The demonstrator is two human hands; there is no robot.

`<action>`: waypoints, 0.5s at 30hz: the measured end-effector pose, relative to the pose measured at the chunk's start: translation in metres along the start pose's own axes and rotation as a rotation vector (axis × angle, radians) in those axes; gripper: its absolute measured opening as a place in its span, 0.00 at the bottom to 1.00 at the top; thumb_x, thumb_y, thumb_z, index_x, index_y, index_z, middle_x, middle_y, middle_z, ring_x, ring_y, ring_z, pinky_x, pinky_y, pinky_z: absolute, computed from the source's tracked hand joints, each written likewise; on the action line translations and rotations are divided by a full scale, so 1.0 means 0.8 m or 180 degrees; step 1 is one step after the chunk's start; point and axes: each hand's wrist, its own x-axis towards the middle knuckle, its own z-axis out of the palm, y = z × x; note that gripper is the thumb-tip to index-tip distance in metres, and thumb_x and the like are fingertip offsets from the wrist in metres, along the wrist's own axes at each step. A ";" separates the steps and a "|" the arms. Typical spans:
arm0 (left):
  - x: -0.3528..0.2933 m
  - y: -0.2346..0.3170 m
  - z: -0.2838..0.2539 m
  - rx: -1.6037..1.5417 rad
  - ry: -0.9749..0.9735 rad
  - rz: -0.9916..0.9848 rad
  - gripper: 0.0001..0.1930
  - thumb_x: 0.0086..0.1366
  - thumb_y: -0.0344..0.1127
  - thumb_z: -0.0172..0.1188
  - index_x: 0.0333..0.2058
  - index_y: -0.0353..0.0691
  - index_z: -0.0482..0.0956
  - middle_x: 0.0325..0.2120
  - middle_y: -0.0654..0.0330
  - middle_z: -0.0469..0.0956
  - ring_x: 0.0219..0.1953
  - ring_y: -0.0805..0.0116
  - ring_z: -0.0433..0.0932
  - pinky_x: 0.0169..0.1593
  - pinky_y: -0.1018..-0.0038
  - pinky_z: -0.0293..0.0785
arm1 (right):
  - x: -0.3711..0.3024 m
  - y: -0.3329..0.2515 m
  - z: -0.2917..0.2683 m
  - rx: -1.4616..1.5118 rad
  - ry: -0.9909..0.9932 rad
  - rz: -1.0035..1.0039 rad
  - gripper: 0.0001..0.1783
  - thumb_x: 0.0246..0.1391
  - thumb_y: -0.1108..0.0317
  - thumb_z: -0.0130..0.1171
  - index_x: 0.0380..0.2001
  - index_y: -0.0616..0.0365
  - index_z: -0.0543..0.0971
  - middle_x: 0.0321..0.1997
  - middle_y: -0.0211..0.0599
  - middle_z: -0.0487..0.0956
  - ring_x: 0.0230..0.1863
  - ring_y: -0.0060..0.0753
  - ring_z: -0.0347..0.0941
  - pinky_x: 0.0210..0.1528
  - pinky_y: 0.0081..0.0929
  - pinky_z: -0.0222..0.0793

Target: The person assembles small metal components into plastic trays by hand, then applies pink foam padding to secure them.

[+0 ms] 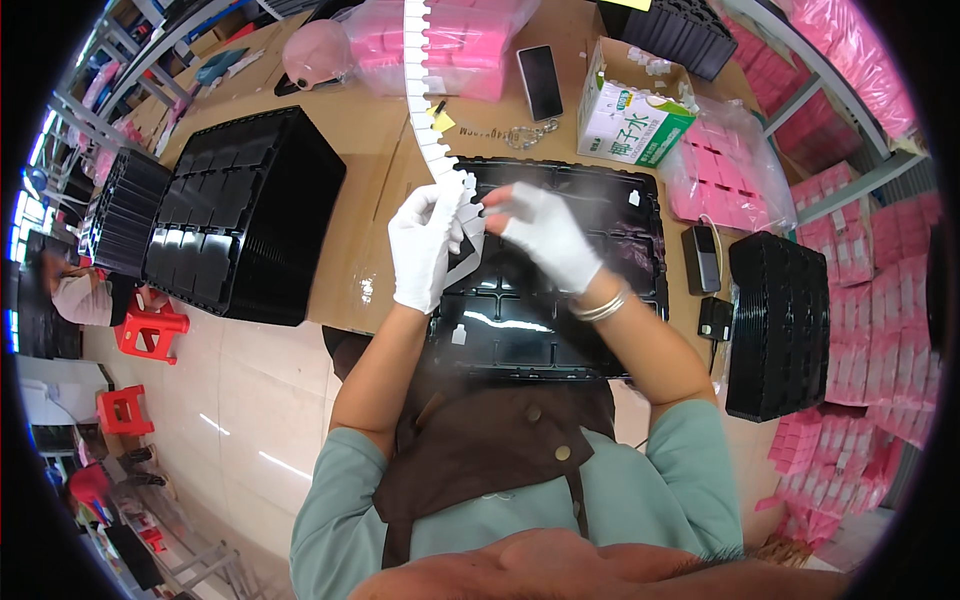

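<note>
A long white strip (417, 90) with notched, tab-like edges runs down from the top of the view. My gloved left hand (418, 250) is closed on its lower part, where the strip bends and a loose end curls over the tray. Just right of it, my right hand (550, 240) has bare fingertips poking out of its white glove. Its fingers are apart beside the strip, somewhat blurred. Below both hands lies a black plastic tray (590, 365) with moulded compartments. One small white tab (634, 198) sits at its upper right, another white tab (459, 334) at its lower left.
Stacked black trays stand left (250, 210) and right (778, 325). Behind are a phone (540, 83), an open carton (625, 125), a pink helmet (313, 52) and bagged pink packs (440, 50). A black device (702, 258) with a cable lies right. Another person (85, 295) is far left.
</note>
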 end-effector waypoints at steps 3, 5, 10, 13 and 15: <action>-0.006 0.003 0.001 0.0037 0.0053 0.0059 0.11 0.66 0.38 0.60 0.33 0.35 0.78 0.20 0.68 0.73 0.18 0.86 0.66 0.21 0.86 0.60 | -0.012 -0.007 0.031 -0.0034 0.0180 0.0069 0.09 0.50 0.71 0.64 0.33 0.64 0.79 0.30 0.31 0.79 0.33 0.18 0.73 0.39 0.20 0.70; -0.007 0.003 0.000 0.0029 0.0098 0.0046 0.11 0.66 0.38 0.59 0.33 0.34 0.78 0.20 0.68 0.74 0.18 0.86 0.67 0.21 0.86 0.60 | -0.014 0.001 0.039 0.0235 0.0533 0.0011 0.08 0.50 0.73 0.63 0.33 0.64 0.79 0.28 0.31 0.79 0.32 0.18 0.73 0.38 0.20 0.70; -0.011 -0.006 -0.003 0.0107 -0.0057 -0.0087 0.09 0.66 0.36 0.58 0.36 0.35 0.77 0.23 0.65 0.75 0.19 0.84 0.67 0.20 0.85 0.61 | -0.027 0.009 0.040 0.0215 0.0595 0.0146 0.05 0.50 0.76 0.63 0.32 0.62 0.78 0.32 0.28 0.77 0.35 0.19 0.70 0.40 0.18 0.66; 0.009 -0.016 -0.009 -0.1986 -0.0368 -0.1314 0.10 0.65 0.34 0.57 0.40 0.35 0.74 0.28 0.61 0.76 0.21 0.83 0.68 0.20 0.85 0.60 | -0.036 0.003 0.035 -0.0122 0.1113 -0.0913 0.05 0.43 0.79 0.63 0.27 0.60 0.78 0.28 0.31 0.76 0.31 0.25 0.73 0.37 0.21 0.69; 0.020 -0.020 -0.023 -0.2564 -0.0598 -0.1463 0.11 0.65 0.33 0.58 0.43 0.35 0.72 0.29 0.60 0.75 0.22 0.82 0.68 0.19 0.88 0.60 | -0.048 -0.021 0.014 -0.0307 0.0768 -0.1210 0.06 0.41 0.79 0.63 0.25 0.59 0.77 0.28 0.32 0.74 0.32 0.28 0.72 0.38 0.23 0.68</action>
